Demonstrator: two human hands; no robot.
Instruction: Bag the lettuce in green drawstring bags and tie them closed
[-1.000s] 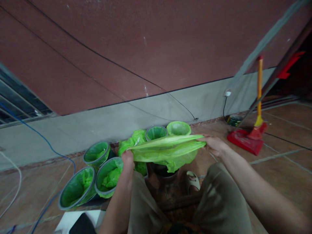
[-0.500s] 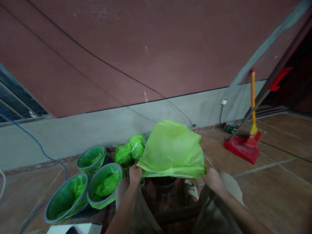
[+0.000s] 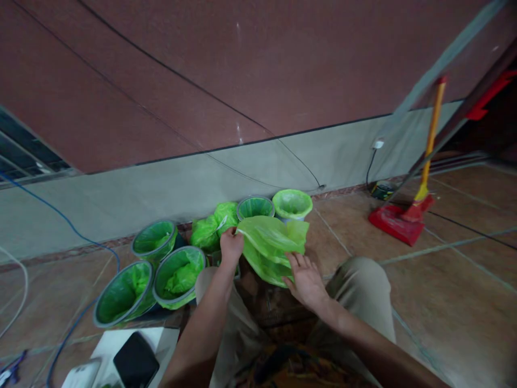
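Note:
A thin light-green plastic bag hangs loose and crumpled in front of my knees. My left hand is closed on one corner of its edge. At the bag's right side is my right hand, fingers apart and touching the plastic, without a closed grip. Just behind the bag stand a grey-rimmed bin lined in green and a pale bin with a green liner folded over its rim. Bunched green bags lie to the left of these. Whatever is under the held bag is hidden.
Three green-lined bins cluster at left. Near me, a white box carries a black phone-like object. A blue hose crosses the tiles. A red dustpan and yellow-handled broom stand at right by the wall.
The bag, earlier stretched wide between both hands, has collapsed and dropped lower. My right hand has let go of its corner and moved left; the pale bin behind now shows.

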